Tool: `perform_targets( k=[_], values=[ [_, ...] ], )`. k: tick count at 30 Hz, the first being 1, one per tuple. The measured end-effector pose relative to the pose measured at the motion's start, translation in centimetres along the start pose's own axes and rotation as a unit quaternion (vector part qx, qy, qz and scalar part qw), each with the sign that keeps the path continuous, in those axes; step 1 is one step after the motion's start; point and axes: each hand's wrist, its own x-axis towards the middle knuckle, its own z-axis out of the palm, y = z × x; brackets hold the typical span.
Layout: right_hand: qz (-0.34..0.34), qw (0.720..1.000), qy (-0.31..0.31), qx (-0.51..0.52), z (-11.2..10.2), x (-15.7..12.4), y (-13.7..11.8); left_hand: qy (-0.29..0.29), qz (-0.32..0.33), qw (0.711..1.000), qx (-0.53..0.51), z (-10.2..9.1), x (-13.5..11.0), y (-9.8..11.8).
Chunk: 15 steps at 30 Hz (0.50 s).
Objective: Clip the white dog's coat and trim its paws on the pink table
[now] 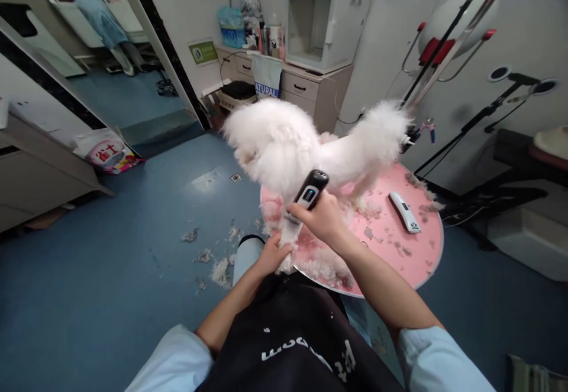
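Observation:
A fluffy white dog stands on a round pink table, its head toward the left and its raised fluffy tail toward the right. My right hand is wrapped around a black-and-white hair clipper with a lit blue display. The clipper's lower end is against the dog's leg, though its blade is hard to make out. Lower down, my left hand is closed on the end of that same leg near the table's front edge. A second, white clipper lies on the table's right side.
Cut fur lies over the tabletop, with more tufts on the blue floor. A metal arm rises behind the table, beside a black stand. Drawers carrying a white cabinet stand at the back.

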Motion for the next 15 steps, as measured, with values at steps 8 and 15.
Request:
perform_targets(
  k=[8,15],
  values=[
    [0.011,0.985,-0.081,-0.153,1.5,1.6,-5.2,0.016,0.009,0.997,-0.072,0.9,-1.5,-1.0],
    [-0.059,0.894,-0.249,-0.367,4.1,4.0,-9.0,0.053,0.058,0.997,0.023,2.5,-2.2,-0.6]
  ],
)
